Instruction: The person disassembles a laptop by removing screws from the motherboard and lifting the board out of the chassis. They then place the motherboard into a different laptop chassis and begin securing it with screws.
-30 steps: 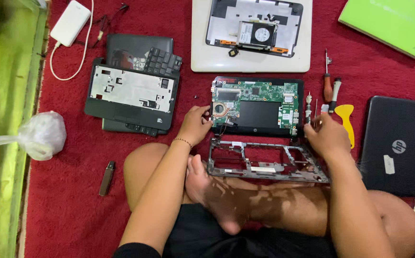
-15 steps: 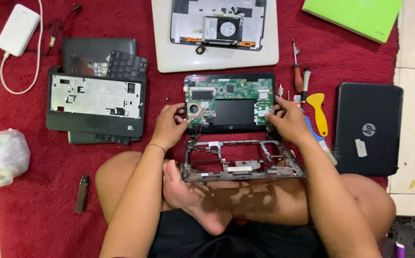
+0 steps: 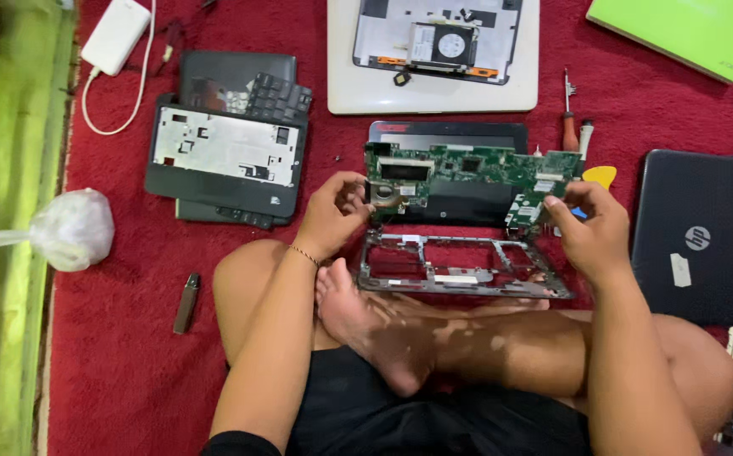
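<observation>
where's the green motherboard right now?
Head view, centre: the green motherboard is held between left hand and right hand, above the grey laptop frame.

Bare red carpet [image 3: 130, 363] lay open on the left; screwdrivers [image 3: 570, 127] and a black laptop [image 3: 700, 236] crowded the right side.

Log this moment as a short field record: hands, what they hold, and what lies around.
left hand: grips the left end of the green circuit board
right hand: grips the board's right end
board: held across a black laptop base
frame: bare grey chassis frame lies by the crossed legs
right side: closed black laptop, screwdrivers, yellow pry tool
left side: stripped keyboard panel, white power adapter
surface: red carpet
</observation>
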